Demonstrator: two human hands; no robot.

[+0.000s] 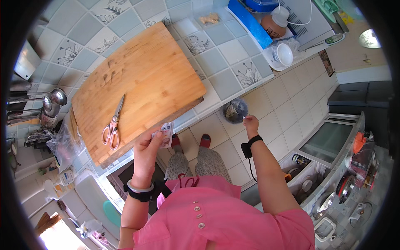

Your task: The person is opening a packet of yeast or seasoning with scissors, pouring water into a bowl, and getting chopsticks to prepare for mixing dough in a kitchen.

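My left hand (147, 145) grips a small printed sachet (166, 134) between thumb and fingers, beside the front edge of a wooden cutting board (150, 75). On the board lie kitchen scissors (112, 126) with pink and grey handles, their blades pointing away from me. Out to the right, my right hand (251, 125) has its fingertips pinched on a tiny white scrap (244, 117). Just past those fingertips stands a bin (233, 112) on the floor, lined with a plastic bag and holding some waste.
Ginger (209, 18) sits in a clear tray at the back of the tiled counter (222, 68). A white cup (283, 54) stands near the counter's right end. Ladles (58, 97) hang at the left. Behind me at right are an open cabinet (307, 178) and pot lids (346, 189).
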